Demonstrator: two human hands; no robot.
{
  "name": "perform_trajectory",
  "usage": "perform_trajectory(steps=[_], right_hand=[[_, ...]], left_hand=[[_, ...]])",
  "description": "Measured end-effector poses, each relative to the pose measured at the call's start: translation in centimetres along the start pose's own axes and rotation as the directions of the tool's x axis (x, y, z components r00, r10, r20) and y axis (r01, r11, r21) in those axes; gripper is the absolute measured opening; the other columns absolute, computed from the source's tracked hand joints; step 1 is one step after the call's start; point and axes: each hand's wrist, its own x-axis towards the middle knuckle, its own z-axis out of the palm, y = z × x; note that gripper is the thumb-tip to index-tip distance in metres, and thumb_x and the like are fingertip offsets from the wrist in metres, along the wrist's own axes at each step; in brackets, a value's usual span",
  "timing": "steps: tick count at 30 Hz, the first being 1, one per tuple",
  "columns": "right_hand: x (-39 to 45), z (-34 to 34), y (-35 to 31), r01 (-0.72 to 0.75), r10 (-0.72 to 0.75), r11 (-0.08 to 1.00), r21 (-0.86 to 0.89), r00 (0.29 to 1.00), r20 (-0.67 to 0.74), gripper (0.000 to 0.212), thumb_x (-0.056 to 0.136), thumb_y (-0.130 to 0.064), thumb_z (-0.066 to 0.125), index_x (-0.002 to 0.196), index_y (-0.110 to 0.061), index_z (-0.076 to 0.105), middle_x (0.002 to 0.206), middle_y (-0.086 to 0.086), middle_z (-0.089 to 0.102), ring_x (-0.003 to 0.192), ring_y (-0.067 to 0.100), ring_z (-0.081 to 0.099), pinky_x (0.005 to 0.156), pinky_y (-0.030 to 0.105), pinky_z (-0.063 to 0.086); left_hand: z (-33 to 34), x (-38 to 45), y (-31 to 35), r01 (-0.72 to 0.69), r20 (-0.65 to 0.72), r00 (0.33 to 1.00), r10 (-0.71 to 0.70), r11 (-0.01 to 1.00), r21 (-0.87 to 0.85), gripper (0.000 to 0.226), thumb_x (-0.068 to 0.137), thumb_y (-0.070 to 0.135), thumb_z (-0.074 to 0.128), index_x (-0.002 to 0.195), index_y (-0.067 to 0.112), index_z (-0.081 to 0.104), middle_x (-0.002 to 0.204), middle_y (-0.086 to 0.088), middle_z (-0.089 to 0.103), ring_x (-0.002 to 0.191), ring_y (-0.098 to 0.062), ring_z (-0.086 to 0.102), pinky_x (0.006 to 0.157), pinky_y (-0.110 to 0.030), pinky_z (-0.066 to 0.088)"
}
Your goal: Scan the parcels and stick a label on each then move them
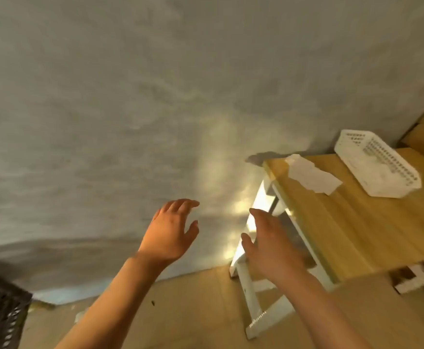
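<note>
Plainly, both the left hand [172, 229] and right hand [272, 248] were spread wide, holding nothing, beside the worktop [352, 222]. No parcel showed; a white basket [379, 167] did. Turning toward the parcels seemed the wise start.

A ragged white strip of paper labels [313, 176] lies flat on the light wooden counter [357, 222] near its far left corner, one end reaching the edge. Just to its right, a white perforated plastic basket [379, 165] rests upright on the same counter, set at an angle.
</note>
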Motion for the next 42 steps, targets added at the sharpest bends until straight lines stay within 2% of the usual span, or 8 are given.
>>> perform_trajectory(steps=[4, 8, 13, 20, 29, 33, 39, 42], right_hand=[[-5.5, -7.1, 9.9, -0.086, 0.084, 0.996, -0.016, 0.989, -0.124, 0.054, 0.099, -0.035, 0.049, 0.148, -0.018, 0.033, 0.144, 0.003, 0.044, 0.13, 0.017, 0.043, 0.106, 0.029, 0.04], [-9.8, -12.1, 18.9, -0.231, 0.218, 0.972, -0.04, 0.953, -0.211, 0.054, 0.099, -0.037, 0.048, 0.148, -0.017, 0.034, 0.145, 0.003, 0.044, 0.132, 0.017, 0.042, 0.109, 0.029, 0.039], [-12.4, -16.9, 29.2, -0.401, 0.379, 0.915, -0.036, 0.888, -0.26, 0.058, 0.101, -0.036, 0.045, 0.152, -0.016, 0.027, 0.153, 0.002, 0.035, 0.141, 0.018, 0.032, 0.114, 0.027, 0.029], [-11.9, -23.9, 43.2, -0.545, 0.515, 0.839, -0.002, 0.794, -0.322, 0.057, 0.098, -0.035, 0.051, 0.15, -0.019, 0.032, 0.15, 0.0, 0.039, 0.139, 0.018, 0.036, 0.115, 0.031, 0.033], [-7.1, -33.1, 58.8, -0.588, 0.566, 0.807, 0.052, 0.746, -0.351, 0.055, 0.098, -0.033, 0.054, 0.148, -0.019, 0.035, 0.146, -0.001, 0.043, 0.129, 0.016, 0.045, 0.107, 0.028, 0.038], [-3.5, -36.8, 65.8, -0.555, 0.542, 0.827, 0.086, 0.748, -0.382, 0.055, 0.097, -0.029, 0.055, 0.147, -0.019, 0.036, 0.144, 0.0, 0.044, 0.132, 0.018, 0.042, 0.105, 0.029, 0.039], [4.0, -43.7, 76.4, -0.445, 0.454, 0.888, 0.113, 0.815, -0.361, 0.057, 0.097, -0.028, 0.055, 0.149, -0.018, 0.034, 0.144, 0.008, 0.047, 0.129, 0.023, 0.044, 0.095, 0.027, 0.036], [8.3, -47.0, 80.4, -0.373, 0.413, 0.91, 0.178, 0.833, -0.368, 0.057, 0.095, -0.027, 0.058, 0.148, -0.019, 0.037, 0.144, 0.006, 0.048, 0.129, 0.022, 0.047, 0.098, 0.027, 0.036]], left_hand=[[5.8, 3.0, 12.6, -0.131, 0.014, 0.991, 0.133, 0.987, -0.094, 0.04, 0.097, 0.035, 0.054, 0.135, 0.025, 0.056, 0.139, 0.003, 0.057, 0.13, -0.022, 0.049, 0.107, -0.037, 0.042], [11.0, 5.7, 23.1, -0.259, 0.095, 0.957, 0.274, 0.956, -0.139, 0.052, 0.087, 0.046, 0.04, 0.13, 0.022, 0.06, 0.132, 0.003, 0.062, 0.124, -0.023, 0.054, 0.104, -0.035, 0.04], [17.5, 9.8, 33.0, -0.365, 0.19, 0.897, 0.4, 0.91, -0.195, 0.042, 0.096, 0.032, 0.058, 0.137, 0.027, 0.052, 0.137, 0.003, 0.054, 0.127, -0.019, 0.048, 0.104, -0.032, 0.037], [26.3, 17.9, 45.3, -0.431, 0.194, 0.837, 0.512, 0.835, -0.342, 0.043, 0.096, 0.029, 0.058, 0.138, 0.032, 0.048, 0.134, 0.017, 0.044, 0.121, 0.0, 0.039, 0.1, -0.023, 0.035], [34.0, 30.3, 58.0, -0.416, 0.221, 0.827, 0.517, 0.826, -0.38, 0.049, 0.094, 0.026, 0.062, 0.141, 0.028, 0.048, 0.144, 0.009, 0.046, 0.136, -0.013, 0.04, 0.111, -0.028, 0.033], [36.7, 35.1, 61.4, -0.363, 0.209, 0.863, 0.461, 0.851, -0.38, 0.05, 0.093, 0.025, 0.062, 0.141, 0.025, 0.048, 0.145, 0.007, 0.045, 0.137, -0.015, 0.04, 0.113, -0.031, 0.031], [40.4, 41.4, 66.5, -0.183, 0.123, 0.956, 0.265, 0.871, -0.456, 0.051, 0.096, 0.033, 0.058, 0.141, 0.045, 0.038, 0.133, 0.013, 0.047, 0.114, -0.009, 0.049, 0.095, -0.032, 0.041], [41.8, 43.4, 69.1, -0.046, 0.037, 0.995, 0.091, 0.766, -0.641, 0.049, 0.098, 0.039, 0.057, 0.14, 0.05, 0.037, 0.145, 0.014, 0.046, 0.13, -0.008, 0.047, 0.105, -0.036, 0.043]])
